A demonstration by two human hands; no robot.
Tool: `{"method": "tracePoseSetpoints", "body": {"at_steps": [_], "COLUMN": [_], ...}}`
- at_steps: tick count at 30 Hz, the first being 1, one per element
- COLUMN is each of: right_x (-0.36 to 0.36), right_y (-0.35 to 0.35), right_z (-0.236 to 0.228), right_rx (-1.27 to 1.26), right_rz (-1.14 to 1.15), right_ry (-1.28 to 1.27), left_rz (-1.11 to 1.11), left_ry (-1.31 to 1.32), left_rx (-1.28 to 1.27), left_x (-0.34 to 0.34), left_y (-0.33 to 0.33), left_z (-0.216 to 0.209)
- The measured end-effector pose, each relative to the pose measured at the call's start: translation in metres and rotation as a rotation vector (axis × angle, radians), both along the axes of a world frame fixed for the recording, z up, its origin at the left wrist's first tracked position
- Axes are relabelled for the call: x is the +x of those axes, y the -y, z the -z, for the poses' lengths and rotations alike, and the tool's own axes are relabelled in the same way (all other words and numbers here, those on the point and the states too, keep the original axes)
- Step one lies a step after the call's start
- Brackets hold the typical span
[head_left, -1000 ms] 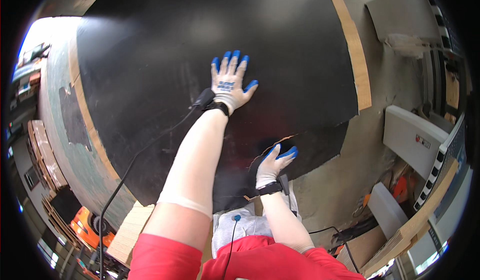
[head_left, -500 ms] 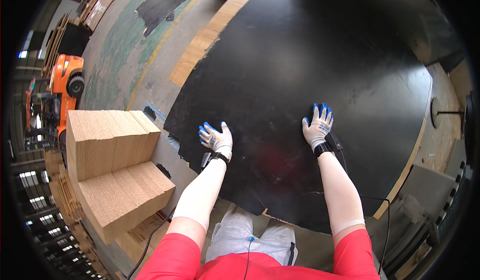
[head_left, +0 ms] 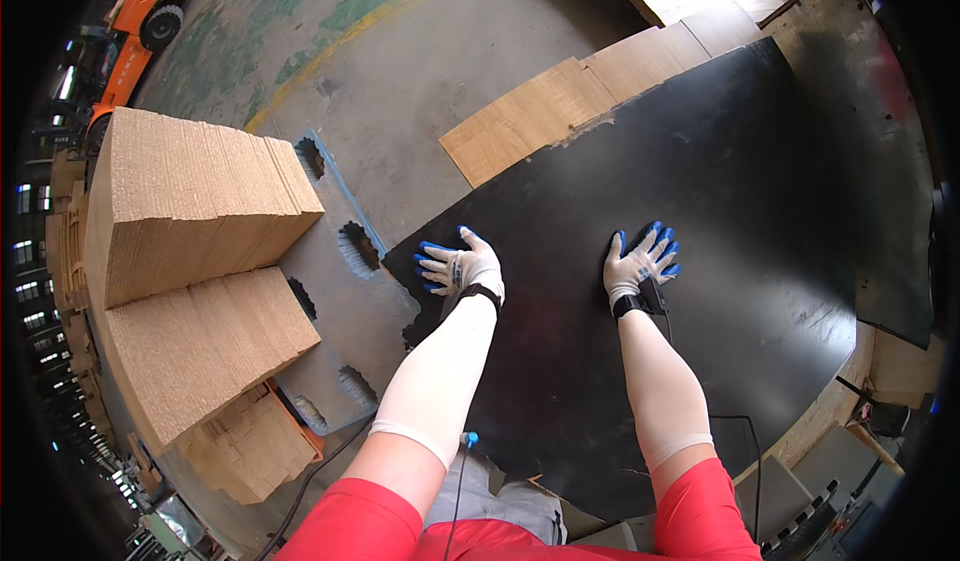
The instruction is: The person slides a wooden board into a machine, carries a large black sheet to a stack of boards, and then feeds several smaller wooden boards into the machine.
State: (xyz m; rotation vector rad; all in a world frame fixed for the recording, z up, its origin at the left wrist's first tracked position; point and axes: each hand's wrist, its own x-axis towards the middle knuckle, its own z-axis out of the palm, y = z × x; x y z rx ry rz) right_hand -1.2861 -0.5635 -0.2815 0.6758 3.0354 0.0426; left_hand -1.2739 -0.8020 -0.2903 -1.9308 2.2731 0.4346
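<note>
A large black sheet [head_left: 570, 361] with ragged, chipped edges spreads out in front of me. Flat on its left part, close to the edge, lies my left hand [head_left: 468, 266] in a white glove with blue fingertips, thumb and fingers spread. My right hand [head_left: 638, 263], gloved the same way, rests on the sheet further right with its fingers apart. Neither hand grips anything. Each wrist carries a black strap with a small dark device. Light wooden boards [head_left: 560, 111] show from under the sheet's far left edge.
On the left stand stacks of cut particleboard pieces [head_left: 215, 181] beside a grey-blue slab with ragged holes [head_left: 350, 301]. An orange forklift [head_left: 140, 41] is at the far left. Grey frames [head_left: 800, 491] stand at lower right, and a cable [head_left: 757, 451] runs by my right arm.
The sheet has turned clockwise in view, and its far-left edge now lies nearer, with more boards and floor visible. My view has shifted too. Both hands remain flat on the sheet.
</note>
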Motion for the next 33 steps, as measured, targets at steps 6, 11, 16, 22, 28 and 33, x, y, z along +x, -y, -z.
{"method": "tracePoseSetpoints", "body": {"at_steps": [6,11,16,22,28,33], "right_x": [-0.004,-0.004,-0.017,-0.008,-0.005,-0.004], "right_y": [0.009,-0.001,0.041,-0.006,0.003,0.007], "right_z": [0.004,0.003,-0.001,0.001,0.01,0.011], "right_rx": [0.012,0.06,-0.007,0.057,0.069,0.031], "right_rz": [-0.018,0.013,-0.076,-0.026,-0.025,-0.013], "right_ry": [0.05,0.108,0.061,0.051,0.065,0.003], "left_rz": [-0.044,-0.055,-0.404,-0.064,0.202,-0.256], "left_ry": [-0.051,-0.297,-0.966,-0.274,-0.339,0.03], "left_rx": [0.066,0.267,0.846,0.531,0.168,0.259], "left_x": [0.001,0.006,0.017,0.001,0.076,0.16], "left_y": [0.008,0.0,0.053,-0.001,-0.016,-0.099], "left_z": [0.034,0.059,0.162,0.102,0.001,0.0]}}
